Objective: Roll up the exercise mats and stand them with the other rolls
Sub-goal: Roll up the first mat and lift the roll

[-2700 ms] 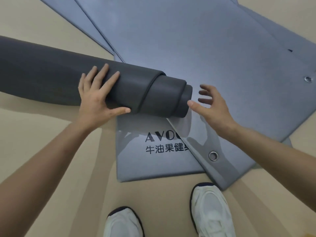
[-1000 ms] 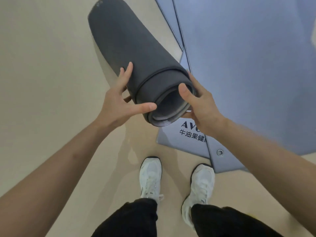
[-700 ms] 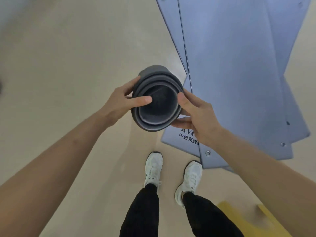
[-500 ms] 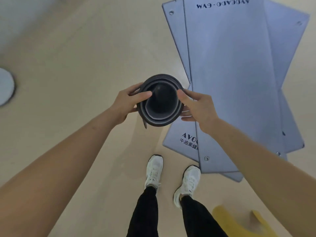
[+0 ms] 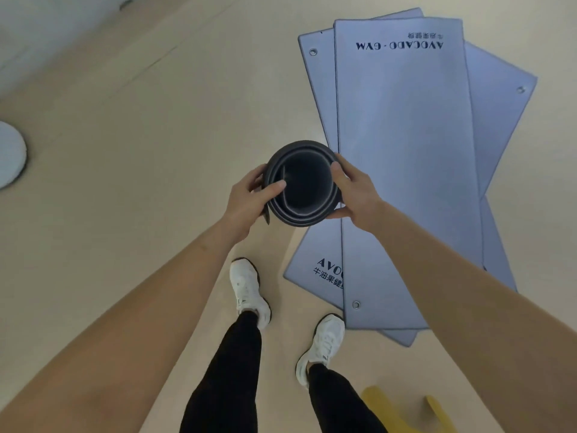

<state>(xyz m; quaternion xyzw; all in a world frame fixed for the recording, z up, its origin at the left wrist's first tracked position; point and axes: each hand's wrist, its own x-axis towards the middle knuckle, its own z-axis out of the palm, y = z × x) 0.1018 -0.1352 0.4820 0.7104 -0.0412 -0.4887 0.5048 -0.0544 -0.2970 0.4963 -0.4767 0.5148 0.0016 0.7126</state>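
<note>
Head view: rolled mat [image 5: 302, 195] upright, long axis vertical, open end facing camera; left hand [image 5: 249, 198] grasps its nine-o'clock rim, right hand [image 5: 352, 190] three-o'clock.

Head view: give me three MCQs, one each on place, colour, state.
1. Where do the flat mats lie from the shoes? A left B right and ahead C behind
2. What colour are the shoes? A black B white C yellow
3. The roll is: A flat on the floor B unrolled C held end-up

Key: B, the mats spread to the person's right front; B, both shoes are white; C, the left hand and right hand grip its rim and we look down its bore.
</note>
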